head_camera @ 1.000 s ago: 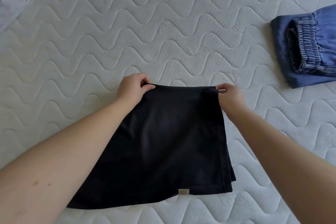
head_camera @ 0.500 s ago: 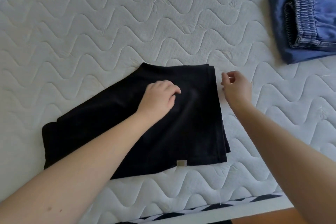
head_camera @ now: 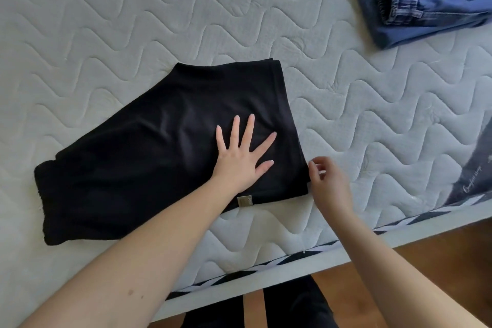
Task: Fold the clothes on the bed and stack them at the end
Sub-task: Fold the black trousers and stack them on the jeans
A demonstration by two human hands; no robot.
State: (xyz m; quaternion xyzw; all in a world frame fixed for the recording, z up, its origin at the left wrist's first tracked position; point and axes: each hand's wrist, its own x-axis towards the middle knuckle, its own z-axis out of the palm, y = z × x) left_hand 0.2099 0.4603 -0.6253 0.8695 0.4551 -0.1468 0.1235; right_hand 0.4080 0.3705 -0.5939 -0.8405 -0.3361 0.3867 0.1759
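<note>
Your left hand (head_camera: 241, 157) has its fingers (head_camera: 249, 128) straight and fanned apart, palm down on the black garment (head_camera: 149, 152), pinning nothing by grip but pressing the top layer flat; in my judgement this spread is there to hold the fold in place and smooth the cloth while the other hand works the edge. Your right hand (head_camera: 328, 184) sits just beside the garment's right-hand edge near its lower corner, fingers loosely curled with thumb and forefinger close together (whether they actually pinch the hem or merely touch it cannot be told from this view). The garment lies partly folded on the quilted mattress (head_camera: 106, 21), near the edge closest to you, its right portion squared and its left portion trailing out at a slant, a small tan label (head_camera: 245, 201) showing at the near hem. That slant suggests a further fold is outstanding before it can be stacked. The folded blue denim pile (head_camera: 431, 0) rests well apart at the far right of the mattress, elastic waistband outward, and appears to be the stack this item should join. Recommended: secure the right edge firmly before lifting, since the thin fabric is likely to slide off its lower layers.
</note>
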